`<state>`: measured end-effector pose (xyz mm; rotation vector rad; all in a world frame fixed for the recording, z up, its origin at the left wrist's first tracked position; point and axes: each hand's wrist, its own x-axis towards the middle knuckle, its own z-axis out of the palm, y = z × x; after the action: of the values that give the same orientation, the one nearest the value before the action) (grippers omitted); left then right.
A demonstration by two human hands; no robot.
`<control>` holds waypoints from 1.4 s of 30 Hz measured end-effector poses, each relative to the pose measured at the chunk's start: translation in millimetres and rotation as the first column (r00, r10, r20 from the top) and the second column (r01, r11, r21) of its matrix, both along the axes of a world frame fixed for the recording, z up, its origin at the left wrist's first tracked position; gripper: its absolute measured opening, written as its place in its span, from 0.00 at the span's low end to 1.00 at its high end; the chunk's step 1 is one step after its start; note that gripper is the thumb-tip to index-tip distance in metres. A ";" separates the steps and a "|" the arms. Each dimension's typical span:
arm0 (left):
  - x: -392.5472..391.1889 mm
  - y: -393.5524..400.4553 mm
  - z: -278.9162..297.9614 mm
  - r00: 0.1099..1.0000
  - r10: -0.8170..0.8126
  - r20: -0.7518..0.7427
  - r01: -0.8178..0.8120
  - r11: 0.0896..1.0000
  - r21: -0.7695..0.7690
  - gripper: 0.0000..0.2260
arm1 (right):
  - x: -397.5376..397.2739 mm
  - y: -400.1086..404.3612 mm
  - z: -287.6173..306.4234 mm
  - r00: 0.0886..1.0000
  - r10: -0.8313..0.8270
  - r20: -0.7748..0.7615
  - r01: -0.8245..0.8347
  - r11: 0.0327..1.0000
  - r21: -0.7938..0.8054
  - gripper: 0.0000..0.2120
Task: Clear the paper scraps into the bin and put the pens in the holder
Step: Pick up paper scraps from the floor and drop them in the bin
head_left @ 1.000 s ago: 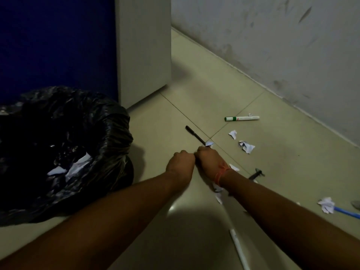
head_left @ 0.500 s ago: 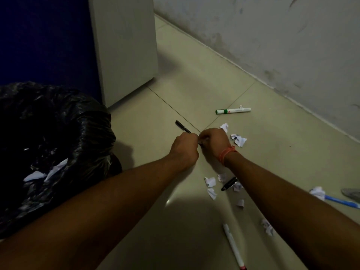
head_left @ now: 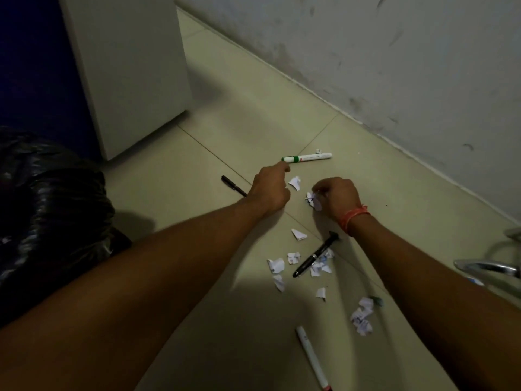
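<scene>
Paper scraps and pens lie scattered on the tiled floor. My right hand [head_left: 338,197], with an orange wrist band, pinches a crumpled paper scrap [head_left: 313,200]. My left hand [head_left: 269,190] is seen from the back, its index finger stretched to the cap of a green-and-white marker [head_left: 307,158]; what its curled fingers hold is hidden. A small scrap [head_left: 294,182] lies between the hands. A black pen [head_left: 233,187] runs under my left wrist. Nearer me are another black pen [head_left: 315,256], a white pen [head_left: 311,356] and several scraps [head_left: 276,265]. The black-bagged bin [head_left: 56,207] stands at the left.
A white cabinet [head_left: 127,74] stands behind the bin, beside a dark blue panel [head_left: 28,66]. A scuffed wall [head_left: 366,66] runs along the right. A metal object [head_left: 487,267] pokes in at the right edge. No pen holder is in view.
My hands were pressed together over one scrap by the black pen. They have parted and moved forward: the left toward the marker, the right onto a crumpled scrap. The view shifted away from the bin.
</scene>
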<state>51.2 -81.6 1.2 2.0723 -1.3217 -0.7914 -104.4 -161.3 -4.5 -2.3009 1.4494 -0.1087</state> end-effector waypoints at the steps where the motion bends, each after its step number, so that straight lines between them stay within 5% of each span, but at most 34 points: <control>1: -3.6 -5.7 -1.4 1.000 -0.019 0.002 0.019 1.000 0.010 0.21 | -1.7 -0.3 -2.7 0.999 0.031 -0.013 -0.031 1.000 -0.002 0.08; 8: -21.4 -34.9 -23.1 0.988 -0.138 0.068 0.124 0.976 0.177 0.26 | -1.3 8.1 -23.9 0.980 0.162 -0.118 -0.168 0.985 -0.044 0.07; 13: -20.1 -44.5 -29.6 0.967 -0.224 0.119 0.188 0.949 0.252 0.17 | -2.5 9.4 -30.6 0.978 0.142 -0.153 -0.153 0.986 -0.061 0.09; 22: -26.8 -33.1 -20.0 0.951 -0.217 0.222 0.159 0.955 0.251 0.12 | 1.7 19.8 -11.9 0.999 0.037 0.017 -0.039 0.996 0.078 0.09; 25: -19.9 -24.1 -13.2 0.953 -0.231 0.194 0.161 0.933 0.323 0.14 | 2.1 36.1 1.7 0.982 0.189 0.024 -0.190 0.968 0.164 0.10; 30: -1.6 -3.9 5.7 0.936 -0.277 0.216 0.180 0.907 0.381 0.18 | 0.9 67.3 -2.2 0.853 0.458 -0.249 -0.419 0.887 0.196 0.11; 42: 9.3 35.1 56.5 0.933 -0.310 0.180 0.234 0.907 0.349 0.15 | -5.1 151.3 0.0 0.751 0.588 -0.301 -0.566 0.808 0.167 0.25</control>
<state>60.5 -46.5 57.7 2.3189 -1.7411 -0.9624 -109.5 -10.0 -4.5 -2.6911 0.7754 0.5380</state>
